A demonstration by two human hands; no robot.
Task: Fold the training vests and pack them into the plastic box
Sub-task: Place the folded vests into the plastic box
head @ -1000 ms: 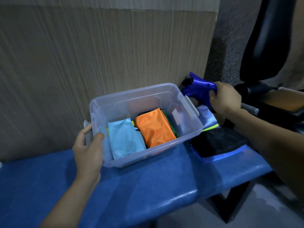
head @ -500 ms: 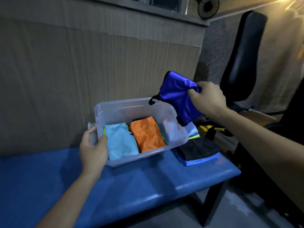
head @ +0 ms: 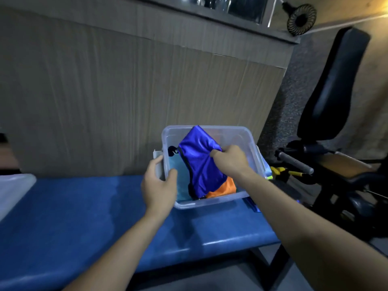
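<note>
- Brown panelled wall (head: 105, 101) across the back, dim indoor light.
- Black padded gym seat (head: 331, 85) at far right, upright, with a grey-handled bar just beside its base.
- Long blue bench (head: 84, 217) running left to right across the lower view.
- Clear plastic box (head: 212, 201) standing on the bench, right of middle, open at the top, close against the wall.
- Pale plastic lid (head: 14, 190) lying at the bench's far left, well apart from the box.
- Blue vest (head: 199, 162), folded, shiny, held over the box and dipping inside; long axis slanting from the far rim down toward the near wall, tilted rather than flat.
- Left hand (head: 159, 185) gripping the box's left wall, thumb inside the rim, fingers outside by the handle, steadying it.
- Right hand (head: 230, 159) closed around the blue vest's right edge, fingers bunching the cloth; vest lying to the left of this grip, hanging lower at its near end.
- Orange vest (head: 222, 190) already in the box, a corner showing under the blue one at the near right.
- Light blue vest (head: 180, 181) already in the box, at the left, partly covered.
- More folded cloth just beyond the box's right wall, mostly hidden.
- Likely next: lowering and flattening the blue vest onto the 2 packed ones; right hand alone carrying it, left hand nearer the free end for smoothing.
- Risk, as a judgement: slanted fold opening if dropped from its edge.
</note>
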